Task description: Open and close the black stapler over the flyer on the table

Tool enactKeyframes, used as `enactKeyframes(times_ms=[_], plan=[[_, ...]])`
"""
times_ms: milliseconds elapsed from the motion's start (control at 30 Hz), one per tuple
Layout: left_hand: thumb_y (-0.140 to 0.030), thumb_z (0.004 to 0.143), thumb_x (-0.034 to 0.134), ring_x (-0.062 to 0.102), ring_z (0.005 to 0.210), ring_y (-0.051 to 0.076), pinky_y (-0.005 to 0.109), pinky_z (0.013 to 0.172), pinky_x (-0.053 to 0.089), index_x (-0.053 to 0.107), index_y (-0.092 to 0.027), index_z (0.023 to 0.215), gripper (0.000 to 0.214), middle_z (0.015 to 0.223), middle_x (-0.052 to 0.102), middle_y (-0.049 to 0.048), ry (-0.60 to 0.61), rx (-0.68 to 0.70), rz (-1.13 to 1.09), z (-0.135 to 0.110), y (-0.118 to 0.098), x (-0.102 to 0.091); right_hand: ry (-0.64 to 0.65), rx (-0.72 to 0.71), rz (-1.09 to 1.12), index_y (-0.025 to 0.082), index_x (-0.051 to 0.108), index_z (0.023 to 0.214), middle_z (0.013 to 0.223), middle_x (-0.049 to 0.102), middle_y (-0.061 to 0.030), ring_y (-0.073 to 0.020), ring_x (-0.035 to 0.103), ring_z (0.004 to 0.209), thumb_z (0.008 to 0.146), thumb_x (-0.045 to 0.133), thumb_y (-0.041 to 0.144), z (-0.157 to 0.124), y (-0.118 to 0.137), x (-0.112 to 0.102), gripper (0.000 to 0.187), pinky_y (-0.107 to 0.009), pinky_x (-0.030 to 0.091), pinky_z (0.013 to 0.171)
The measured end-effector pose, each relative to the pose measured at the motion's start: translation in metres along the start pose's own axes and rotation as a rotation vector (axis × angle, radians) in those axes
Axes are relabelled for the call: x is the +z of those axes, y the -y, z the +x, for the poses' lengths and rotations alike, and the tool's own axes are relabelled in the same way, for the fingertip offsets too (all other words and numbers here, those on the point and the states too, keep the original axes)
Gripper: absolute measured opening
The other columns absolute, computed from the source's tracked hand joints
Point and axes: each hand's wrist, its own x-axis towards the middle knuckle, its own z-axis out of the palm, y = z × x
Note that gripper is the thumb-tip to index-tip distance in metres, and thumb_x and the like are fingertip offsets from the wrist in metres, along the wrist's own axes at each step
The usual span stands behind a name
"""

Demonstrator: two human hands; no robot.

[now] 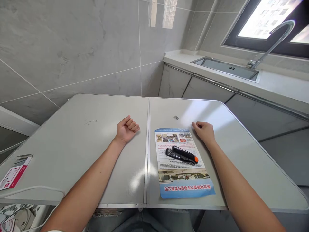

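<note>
Flyer (183,180) at the table (72,154) edge, stapler (182,154) atop; left hand (126,129) fisted, right hand (204,131) curled beside.

Grey tiled walls (72,42) behind a pale folding counter (79,135). Far right: steel sink (224,68), curved tap (275,42), bright window (267,16).

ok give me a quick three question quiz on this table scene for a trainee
1. True or false: the stapler lies on the flyer.
2. Fill in: the left hand rests on the table, curled into a loose ____.
3. What is the right hand nearest to? A the flyer's top right corner, B the flyer's bottom edge, C the stapler's orange end.

Key: 1 true; 2 fist; 3 A.
</note>
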Motion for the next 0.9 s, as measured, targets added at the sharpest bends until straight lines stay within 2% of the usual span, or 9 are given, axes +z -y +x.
enactKeyframes(times_ms=[233,567,700,800,900], plan=[[-0.036,0.1,0.049,0.02,0.039,0.01,0.028,0.043,0.029,0.01,-0.021,0.058,0.059,0.051,0.007,-0.0057,0.007,-0.072,0.003,0.001,0.0012,0.001,0.044,-0.057,-0.008,0.022,0.037,0.055,0.055,0.041,0.0014,-0.0148,0.033,0.06,0.087,0.053,0.052,0.0018,0.0021,0.0056,0.047,-0.031,0.025,0.06],[-0.029,0.094,0.056,0.015,0.044,0.01,0.028,0.046,0.027,0.009,-0.021,0.062,0.058,0.057,0.004,-0.006,0.115,-0.001,0.024,0.0004,0.0028,0.0049,0.054,-0.074,0.035,0.022,0.035,0.054,0.053,0.039,0.0016,-0.0151,0.031,0.06,0.086,0.057,0.048,0.0063,-0.0014,0.0065,0.046,-0.032,0.021,0.059],[-0.031,0.093,0.059,0.014,0.046,0.01,0.028,0.047,0.024,0.011,-0.021,0.061,0.059,0.057,0.004,-0.0061,0.149,-0.01,0.092,0.0017,0.0059,0.0044,0.086,-0.095,0.14,0.023,0.026,0.053,0.052,0.027,0.0035,-0.0135,0.024,0.059,0.083,0.059,0.046,0.0091,-0.0032,0.007,0.049,-0.032,0.017,0.058],[-0.032,0.094,0.06,0.013,0.047,0.01,0.029,0.048,0.023,0.011,-0.02,0.061,0.06,0.057,0.005,-0.0061,0.172,-0.006,0.135,0.0025,0.0078,0.0019,0.179,-0.14,0.28,0.024,0.02,0.055,0.054,0.019,0.0048,-0.0113,0.018,0.058,0.081,0.061,0.045,0.009,-0.0038,0.0051,0.053,-0.032,0.016,0.057],[-0.035,0.094,0.062,0.013,0.048,0.01,0.029,0.049,0.023,0.012,-0.02,0.061,0.061,0.058,0.005,-0.0061,0.178,0.002,0.164,0.0037,0.009,0.0001,0.277,-0.161,0.442,0.024,0.019,0.055,0.054,0.017,0.0055,-0.0097,0.017,0.056,0.081,0.062,0.048,0.0079,-0.0048,0.0012,0.056,-0.031,0.015,0.055]])
